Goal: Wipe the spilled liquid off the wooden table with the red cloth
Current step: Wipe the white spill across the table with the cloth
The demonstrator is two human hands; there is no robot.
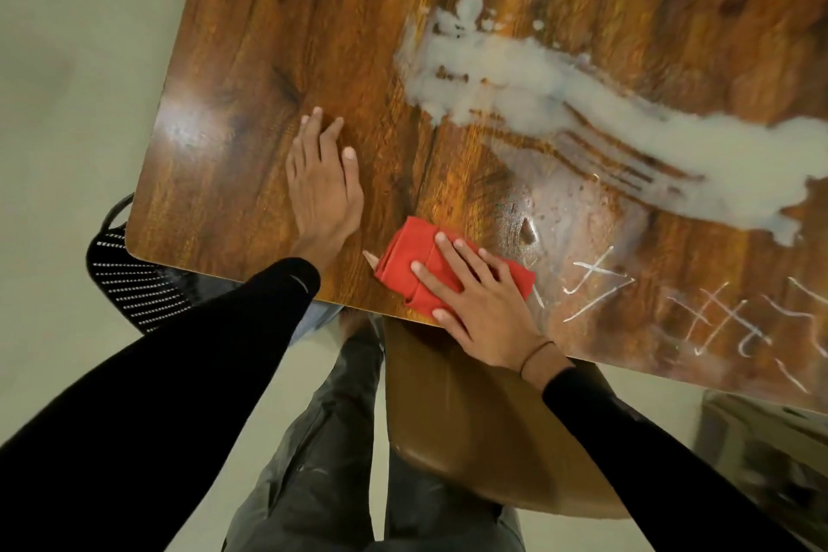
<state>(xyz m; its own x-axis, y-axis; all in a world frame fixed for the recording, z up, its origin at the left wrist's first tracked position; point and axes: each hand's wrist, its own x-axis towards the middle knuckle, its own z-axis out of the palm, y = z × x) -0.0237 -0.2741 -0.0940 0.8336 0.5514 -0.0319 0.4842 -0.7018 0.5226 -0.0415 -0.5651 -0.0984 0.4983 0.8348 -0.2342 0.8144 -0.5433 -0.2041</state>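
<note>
A folded red cloth lies near the front edge of the wooden table. My right hand presses flat on the cloth with spread fingers. My left hand rests flat on bare wood to the left of the cloth. A wide band of milky white spilled liquid runs from the table's middle to the right edge, beyond the cloth. A thin wet smear lies between the cloth and the spill.
A brown chair seat stands under the table's front edge by my legs. A black perforated chair sits at the table's left corner. White scratch marks cover the wood at the right. Pale floor surrounds the table.
</note>
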